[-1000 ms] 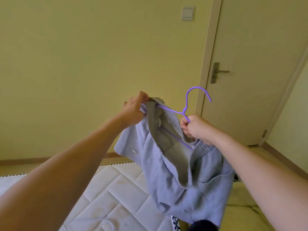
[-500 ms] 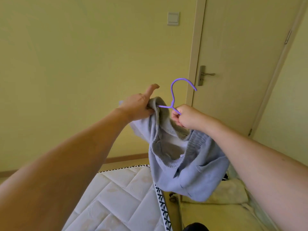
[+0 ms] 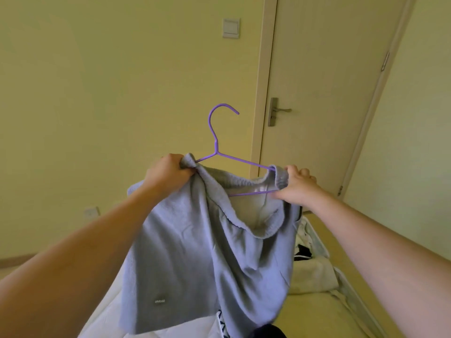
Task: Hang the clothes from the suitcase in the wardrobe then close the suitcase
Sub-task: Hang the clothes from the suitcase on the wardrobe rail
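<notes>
Overall progress: early to middle, by my reading; you hold one grey garment [image 3: 195,252] on a purple hanger [image 3: 216,142] in the air, and no wardrobe shows in the head view, so the hanging itself is not yet done.
Suitcase [image 3: 319,242]: what looks like its open edge lies low on your right, past the garment; it is not closed. Inside it you can make out pale cloth [image 3: 310,276] and something black and white [image 3: 302,252], so more clothes seem left to hang.
Bed [image 3: 109,315]: its white quilted mattress lies under the hanging garment, apart from it.
Garment on hanger: the hanger's arms run inside the neck opening; the hook stands up, free.
Left hand [image 3: 168,173]: it grips the bunched left shoulder of the garment.
Right hand [image 3: 296,185]: it pinches the collar at the hanger's right end.
What is left: carry the hanger to the wardrobe, hang the rest, close the suitcase.
</notes>
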The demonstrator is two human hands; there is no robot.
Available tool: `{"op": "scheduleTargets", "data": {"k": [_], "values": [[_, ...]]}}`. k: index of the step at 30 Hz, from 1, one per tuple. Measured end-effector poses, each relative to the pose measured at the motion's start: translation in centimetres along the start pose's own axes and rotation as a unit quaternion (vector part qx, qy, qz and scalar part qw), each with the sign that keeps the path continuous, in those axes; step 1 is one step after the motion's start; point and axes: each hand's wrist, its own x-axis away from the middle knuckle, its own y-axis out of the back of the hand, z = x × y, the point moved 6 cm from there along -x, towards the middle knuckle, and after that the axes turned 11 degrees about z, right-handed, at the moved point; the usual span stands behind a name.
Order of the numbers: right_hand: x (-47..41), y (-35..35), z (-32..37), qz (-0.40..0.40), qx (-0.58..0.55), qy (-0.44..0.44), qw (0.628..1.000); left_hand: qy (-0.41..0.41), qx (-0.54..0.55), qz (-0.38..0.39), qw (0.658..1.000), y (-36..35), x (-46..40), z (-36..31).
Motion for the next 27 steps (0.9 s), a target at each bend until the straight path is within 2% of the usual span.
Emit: {"op": "scheduleTargets", "data": {"k": [3,5,7,10,13,15,16,18,20,23,27], "values": [[0.3,1.1,0.4,-0.004,0.064,-0.024,0.998,0.003,-0.03,0.011,0.999,0.6,0.0,-0.7],[0.3,1.9,0.5,0.002,0.079,-0.041,0.996,-0.011,-0.11,0.014,0.994,0.9,0.2,-1.5],[0.2,3.3,1.1,-0.011,0.061,-0.048,0.997,-0.056,-0.206,0.0,0.977,1.2,0.5,-3.0],[0.0,5.5,3.7,-0.066,0.052,-0.004,0.996,-0.122,-0.288,-0.017,0.949,1.3,1.2,-5.5],[0.3,6.2,6.2,-0.09,-0.095,0.057,0.99,-0.173,-0.327,-0.017,0.929,1.2,1.4,-7.5],[0.2,5.8,7.3,-0.047,-0.278,0.097,0.955,-0.174,-0.329,-0.008,0.928,1.1,1.4,-8.2],[0.3,5.5,7.9,-0.017,-0.369,0.113,0.923,-0.172,-0.324,-0.004,0.93,0.8,1.5,-8.6],[0.8,5.3,9.1,0.018,-0.474,0.14,0.869,-0.178,-0.289,0.007,0.941,0.1,1.7,-9.5],[1.3,5.4,10.3,0.024,-0.493,0.165,0.854,-0.176,-0.202,0.038,0.963,-0.6,1.5,-9.7],[2.1,5.3,10.8,0.043,-0.431,0.183,0.883,-0.134,-0.034,0.078,0.987,-0.9,0.6,-8.4],[3.3,6.4,8.7,-0.01,-0.217,0.155,0.964,-0.138,0.092,0.117,0.979,-1.8,-0.5,-9.1]]}}
